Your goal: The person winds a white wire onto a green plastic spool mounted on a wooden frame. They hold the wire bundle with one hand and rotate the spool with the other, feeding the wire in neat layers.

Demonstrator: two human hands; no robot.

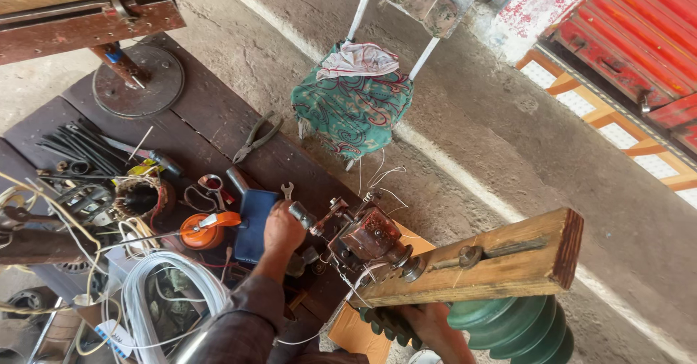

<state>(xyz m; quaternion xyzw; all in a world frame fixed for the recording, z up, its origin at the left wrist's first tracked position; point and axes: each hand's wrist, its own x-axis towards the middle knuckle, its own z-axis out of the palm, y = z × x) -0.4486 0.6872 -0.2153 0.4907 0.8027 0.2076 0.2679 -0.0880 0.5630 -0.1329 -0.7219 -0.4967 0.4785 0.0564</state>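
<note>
The left hand (pixel 282 227) reaches forward from a dark sleeve, fingers wrapped round the grey crank handle (pixel 301 214) of a rusty winding machine (pixel 367 239). That machine sits on the near end of a wooden beam (pixel 501 261) lying across the dark bench (pixel 210 117). The right hand (pixel 428 324) sits low under the beam, fingers curled on a black toothed part (pixel 383 321) beside green stepped formers (pixel 519 328). An orange spool (pixel 201 231) lies left of the crank.

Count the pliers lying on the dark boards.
1: grey pliers lie open on the dark boards, left of the chair. More may hide among the tool pile.
</note>
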